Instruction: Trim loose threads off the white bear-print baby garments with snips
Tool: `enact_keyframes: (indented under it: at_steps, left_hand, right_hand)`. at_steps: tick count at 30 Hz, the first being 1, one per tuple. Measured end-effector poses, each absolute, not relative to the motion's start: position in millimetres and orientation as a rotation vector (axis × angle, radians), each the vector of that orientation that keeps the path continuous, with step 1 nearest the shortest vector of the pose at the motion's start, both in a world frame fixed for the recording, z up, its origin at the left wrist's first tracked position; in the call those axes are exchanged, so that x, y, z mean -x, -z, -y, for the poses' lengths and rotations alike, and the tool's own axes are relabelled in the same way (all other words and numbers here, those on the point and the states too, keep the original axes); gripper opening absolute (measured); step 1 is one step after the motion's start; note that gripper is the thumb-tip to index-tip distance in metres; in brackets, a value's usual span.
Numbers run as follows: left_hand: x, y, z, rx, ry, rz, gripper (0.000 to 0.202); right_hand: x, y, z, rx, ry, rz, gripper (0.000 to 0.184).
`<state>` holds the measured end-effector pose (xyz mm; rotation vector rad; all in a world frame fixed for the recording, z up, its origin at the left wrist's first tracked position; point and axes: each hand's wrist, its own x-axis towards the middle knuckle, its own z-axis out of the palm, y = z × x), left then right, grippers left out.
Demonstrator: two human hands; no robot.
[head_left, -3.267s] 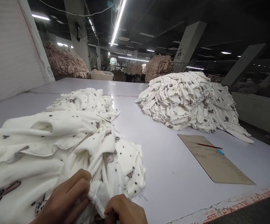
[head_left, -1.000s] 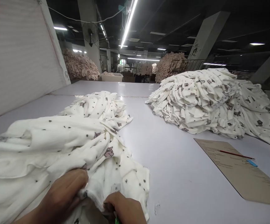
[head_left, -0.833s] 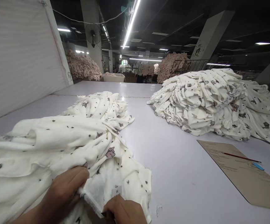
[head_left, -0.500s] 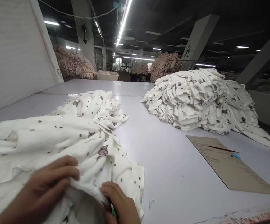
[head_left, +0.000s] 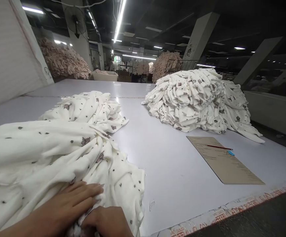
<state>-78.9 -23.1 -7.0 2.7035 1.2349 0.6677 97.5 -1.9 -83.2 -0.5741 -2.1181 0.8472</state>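
A white printed garment (head_left: 56, 141) with small dark spots and animal figures lies bunched on the left side of the table. My left hand (head_left: 76, 200) is over its near part, fingers close together, gripping the cloth; the thumb is hidden. Right beside it, my right hand (head_left: 108, 220) is curled with knuckles up at the lower edge of the view. The dark-bladed thread snips with a green part, visible in that hand half a second ago, are now covered by the fingers. Behind lies another heap of the same cloth (head_left: 91, 107).
A tall pile of white printed garments (head_left: 189, 102) stands at the right. In front of it lies a brown card (head_left: 221, 164) with a red pencil (head_left: 219, 147) and a small blue item (head_left: 230, 153). A thread scrap (head_left: 152, 204) lies near the table's taped edge (head_left: 221, 214).
My hands have come closer together and lower on the cloth. The right hand has turned over the snips, hiding them. The view has swung slightly right.
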Motion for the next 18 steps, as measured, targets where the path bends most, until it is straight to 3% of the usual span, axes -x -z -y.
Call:
enact_keyframes:
  at_steps: [4, 8, 12, 18]
  left_hand:
    - [86, 14, 19, -2.623, -0.772, -1.174, 0.056]
    - [62, -6, 14, -2.518, -0.372, -1.003, 0.046]
    - [7, 19, 10, -2.736, -0.104, -0.908, 0.052]
    - [-16, 85, 4, -2.926, -0.035, -0.872, 0.008]
  right_hand:
    - [-140, 77, 5, 0.721, -0.901, 1.733, 0.018]
    - [-185, 77, 3, 1.216, -1.105, 1.426, 0.018]
    - [-195, 83, 3, 1.245, -1.18, 1.394, 0.021]
    - [-188, 78, 9, 1.214, -1.208, 1.473, 0.019]
